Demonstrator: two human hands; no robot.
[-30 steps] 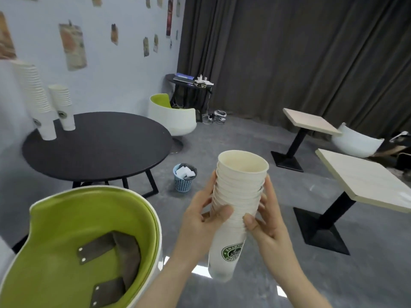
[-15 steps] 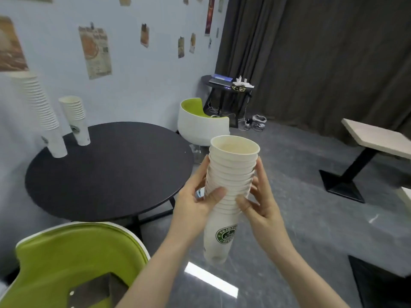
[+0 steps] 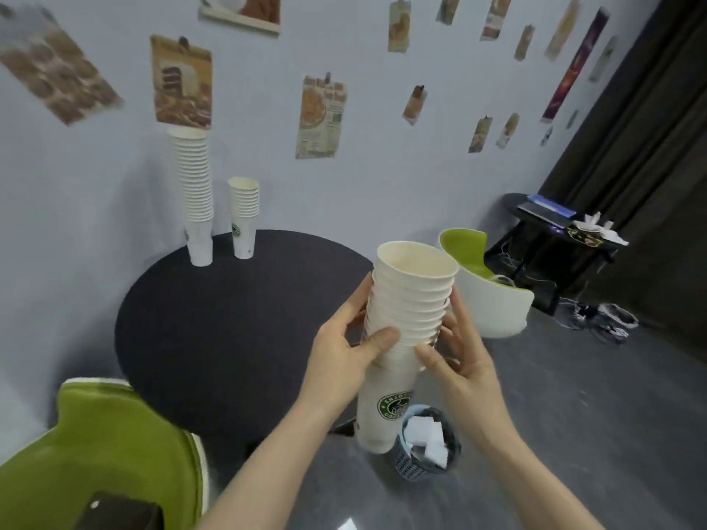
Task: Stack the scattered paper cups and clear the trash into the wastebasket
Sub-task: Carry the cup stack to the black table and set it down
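A stack of white paper cups (image 3: 406, 315) with a green logo on the bottom cup is held upright in the air at the right edge of the round black table (image 3: 214, 330). My left hand (image 3: 346, 355) grips its left side and my right hand (image 3: 459, 357) grips its right side. Two more cup stacks stand at the table's far edge by the wall: a tall stack (image 3: 195, 197) and a shorter stack (image 3: 244, 218). A small blue wastebasket (image 3: 419, 464) holding white paper scraps sits on the floor just below the held stack.
A green and white chair (image 3: 99, 453) is at the bottom left, another green and white chair (image 3: 493, 300) behind the held cups. A dark side table (image 3: 551, 227) with books and crumpled paper stands at the right by a dark curtain. Cables lie on the grey floor.
The view has swung left and closer to the round table. The held stack stays in both hands and now hangs above the wastebasket, which has come back into view.
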